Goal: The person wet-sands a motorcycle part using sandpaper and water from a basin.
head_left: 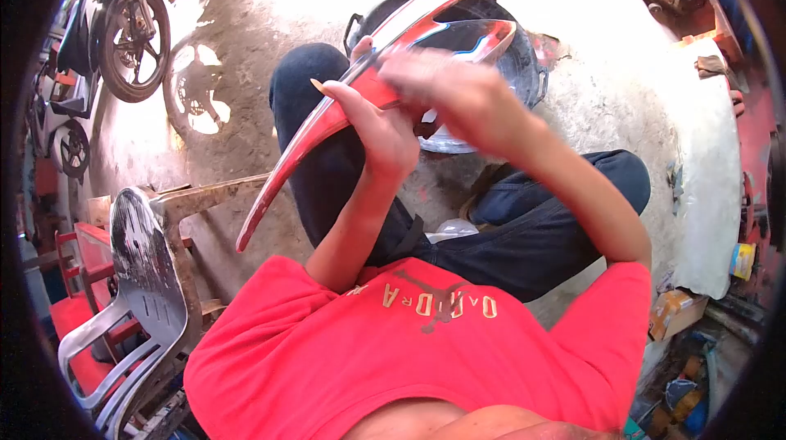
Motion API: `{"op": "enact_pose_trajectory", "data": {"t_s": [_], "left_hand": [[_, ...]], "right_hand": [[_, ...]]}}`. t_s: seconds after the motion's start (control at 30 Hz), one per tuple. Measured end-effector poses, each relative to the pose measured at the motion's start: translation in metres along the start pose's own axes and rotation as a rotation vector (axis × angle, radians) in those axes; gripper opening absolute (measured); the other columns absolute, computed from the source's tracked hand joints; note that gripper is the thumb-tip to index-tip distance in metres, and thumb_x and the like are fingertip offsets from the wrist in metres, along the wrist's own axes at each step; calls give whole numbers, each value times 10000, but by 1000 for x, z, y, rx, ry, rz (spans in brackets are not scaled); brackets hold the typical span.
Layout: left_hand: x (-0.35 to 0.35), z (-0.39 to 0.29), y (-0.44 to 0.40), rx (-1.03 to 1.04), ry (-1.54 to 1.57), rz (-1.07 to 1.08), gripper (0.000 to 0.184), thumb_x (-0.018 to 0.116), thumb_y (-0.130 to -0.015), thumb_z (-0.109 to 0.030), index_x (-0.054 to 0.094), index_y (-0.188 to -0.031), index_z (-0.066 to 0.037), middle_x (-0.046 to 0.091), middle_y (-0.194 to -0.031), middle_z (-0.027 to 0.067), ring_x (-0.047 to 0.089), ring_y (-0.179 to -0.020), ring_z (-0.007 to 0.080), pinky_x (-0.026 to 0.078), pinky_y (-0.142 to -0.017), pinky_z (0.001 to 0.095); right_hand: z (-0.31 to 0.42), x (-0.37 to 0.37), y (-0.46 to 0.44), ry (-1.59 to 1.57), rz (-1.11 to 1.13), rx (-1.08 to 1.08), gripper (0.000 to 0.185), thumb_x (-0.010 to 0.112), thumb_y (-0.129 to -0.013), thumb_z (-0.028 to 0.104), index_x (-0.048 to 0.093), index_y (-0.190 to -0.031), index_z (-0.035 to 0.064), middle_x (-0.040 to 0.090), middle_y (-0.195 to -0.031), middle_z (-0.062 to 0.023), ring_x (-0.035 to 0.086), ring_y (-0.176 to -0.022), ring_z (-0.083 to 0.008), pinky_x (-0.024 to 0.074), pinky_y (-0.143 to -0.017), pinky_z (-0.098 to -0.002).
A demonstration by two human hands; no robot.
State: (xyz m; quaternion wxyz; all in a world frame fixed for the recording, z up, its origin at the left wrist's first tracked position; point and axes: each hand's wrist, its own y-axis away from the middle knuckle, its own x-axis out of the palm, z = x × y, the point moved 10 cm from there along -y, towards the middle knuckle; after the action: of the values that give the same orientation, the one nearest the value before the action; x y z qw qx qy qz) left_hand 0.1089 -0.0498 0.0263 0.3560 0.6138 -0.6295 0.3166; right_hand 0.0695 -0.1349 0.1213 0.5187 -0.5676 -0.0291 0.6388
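One grip was plain to me: the left hand point(378, 130) pinched the red panel point(326, 121) slanting above the left knee point(308, 72), while the right hand point(463, 98) was too blurred to tell, and I judged that a hard push against a slack pinch could slip it into the tub point(528, 84) beyond.

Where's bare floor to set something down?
Right of the tub, floor lies bare toward the pale slab; another patch lies between tub and motorcycle wheel. Crowded: around the left hand, right hand and red panel, and by the chair.
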Motion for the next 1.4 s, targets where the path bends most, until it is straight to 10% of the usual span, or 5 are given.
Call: {"op": "enact_pose_trajectory", "data": {"t_s": [0.63,0.77,0.97,1.13,1.4], "left_hand": [[-9,3,-10,-111,319,142,965,318,-920,-857,431,-1467,-70,492,-1473,184,457,-1364,365,352,-1151,561],[-13,-9,-6,-43,87,-63,978,332,-910,-865,437,-1458,-62,498,-1466,181,460,-1360,364,345,-1153,561],[-23,-12,-12,-10,82,-68,1000,315,-918,-860,432,-1450,-22,479,-1478,204,442,-1379,376,326,-1163,573],[-10,-11,-6,-63,66,-14,926,261,-914,-879,401,-1447,-135,428,-1519,185,400,-1403,386,276,-1169,617],[-25,-13,-14,19,-2,-13,928,290,-915,-871,435,-1424,-108,457,-1493,194,421,-1389,376,301,-1162,599]], "right_hand": [[3,4,8,-110,10,-13,477,638,-852,-33,634,-1325,28,667,-1324,-179,632,-1255,-360,504,-1077,-436],[-133,-17,41,173,126,729,329,540,-1016,54,630,-1333,48,719,-1173,-206,738,-1004,-335,598,-861,-412],[21,2,11,7,62,-10,454,557,-882,-95,635,-1317,6,667,-1327,-188,627,-1274,-343,500,-1082,-435],[-162,-28,79,208,108,879,452,430,-966,9,621,-1364,105,701,-1228,-199,706,-1089,-355,577,-930,-418],[10,-2,24,-16,-21,-52,413,577,-890,-41,648,-1294,17,671,-1315,-200,639,-1255,-344,508,-1077,-445]]}}
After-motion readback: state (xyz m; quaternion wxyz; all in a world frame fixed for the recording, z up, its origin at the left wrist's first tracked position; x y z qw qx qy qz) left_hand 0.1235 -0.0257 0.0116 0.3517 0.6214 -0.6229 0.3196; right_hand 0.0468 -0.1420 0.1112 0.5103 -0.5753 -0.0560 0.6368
